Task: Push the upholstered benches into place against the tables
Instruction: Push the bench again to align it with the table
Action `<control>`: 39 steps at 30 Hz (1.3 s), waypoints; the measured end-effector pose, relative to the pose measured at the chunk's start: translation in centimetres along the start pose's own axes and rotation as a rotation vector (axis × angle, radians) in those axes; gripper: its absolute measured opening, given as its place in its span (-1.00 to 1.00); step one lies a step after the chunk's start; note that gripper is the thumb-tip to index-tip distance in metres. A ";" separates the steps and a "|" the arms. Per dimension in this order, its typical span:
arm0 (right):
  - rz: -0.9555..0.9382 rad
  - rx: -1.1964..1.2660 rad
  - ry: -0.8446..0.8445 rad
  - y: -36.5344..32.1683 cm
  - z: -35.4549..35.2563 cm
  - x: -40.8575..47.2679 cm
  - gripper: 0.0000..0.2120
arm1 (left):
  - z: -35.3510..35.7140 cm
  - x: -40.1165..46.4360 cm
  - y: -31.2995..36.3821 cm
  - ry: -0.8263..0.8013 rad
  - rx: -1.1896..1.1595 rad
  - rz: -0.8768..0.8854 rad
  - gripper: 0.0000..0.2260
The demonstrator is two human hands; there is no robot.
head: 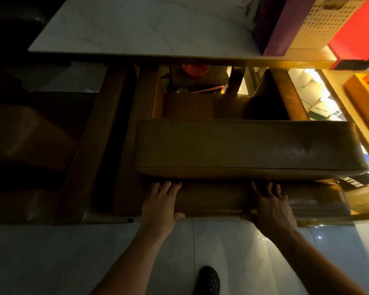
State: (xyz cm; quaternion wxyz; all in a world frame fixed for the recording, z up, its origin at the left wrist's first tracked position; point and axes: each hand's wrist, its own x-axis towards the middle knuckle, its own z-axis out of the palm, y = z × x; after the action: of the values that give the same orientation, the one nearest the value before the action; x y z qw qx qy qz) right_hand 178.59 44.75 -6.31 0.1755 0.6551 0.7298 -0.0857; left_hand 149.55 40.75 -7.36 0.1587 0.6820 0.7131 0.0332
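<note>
Head view looks down on the brown upholstered bench (243,145), and you stand right behind it. Its padded seat cushion runs across the middle, and its back panel (213,199) faces you, nearest the floor. Your left hand (160,201) lies flat on that panel, fingers spread and pointing toward the cushion, thumb hooked at the panel's lower edge. Your right hand (271,205) rests on the same panel further along, fingers spread over the top and the palm wrapped over the lower edge. Both hands are open and pressing against the bench rather than closed around anything.

Beyond the cushion the bench sits partly under the white marble tabletop (136,28), whose near edge crosses the upper part of the view. A second brown bench (19,145) lies to the left, in shadow, just beside the first. On the right end of the tabletop stand a purple box (285,24), a cream perforated basket (320,24) and a red box (358,33), close together. Below you, a dark shoe (207,279) stands on the pale glossy tiled floor (51,252).
</note>
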 end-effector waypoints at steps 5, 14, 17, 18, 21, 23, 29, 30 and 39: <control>-0.009 -0.002 -0.013 0.6 -0.5 -0.2 0.00 | -0.2 0.1 0.9 -0.039 0.010 -0.013 -0.27; 0.021 0.093 -0.101 0.4 -0.7 -1.5 0.09 | -1.6 -0.4 2.9 -0.196 0.042 -0.077 -0.18; 0.082 0.101 -0.112 0.8 -1.1 -2.0 0.11 | -2.8 -1.0 3.1 -0.232 -0.050 -0.027 -0.26; 0.102 0.105 -0.112 0.4 -1.5 -2.1 0.10 | -3.3 -1.5 2.6 -0.222 -0.067 -0.017 -0.31; 0.103 0.134 -0.112 -3.0 -2.9 -2.3 -0.03 | -4.6 -3.7 -1.0 -0.175 -0.104 -0.074 -0.43; 0.009 0.163 -0.074 -5.9 -3.6 -2.4 -0.27 | -5.5 -5.2 -4.8 -0.128 -0.124 -0.133 -0.45; -0.233 0.239 -0.004 -19.9 -8.0 -4.1 -0.61 | -9.5 -7.8 -18.6 0.145 -0.077 -0.156 -0.49; -0.244 0.258 0.011 -23.0 -8.4 -4.4 -0.59 | -10.2 -8.0 -21.3 0.155 -0.068 -0.143 -0.48; -0.295 0.408 -0.021 -51.2 -8.6 -7.5 -0.38 | -15.4 -8.7 -44.0 -0.137 -0.007 -0.002 -0.17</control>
State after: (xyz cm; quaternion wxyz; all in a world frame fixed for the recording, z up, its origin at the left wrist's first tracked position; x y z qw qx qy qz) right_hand 127.46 34.38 -1.00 0.0326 0.5627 0.7832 -0.2627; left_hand 103.21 31.80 -2.83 0.2096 0.6815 0.7010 -0.0115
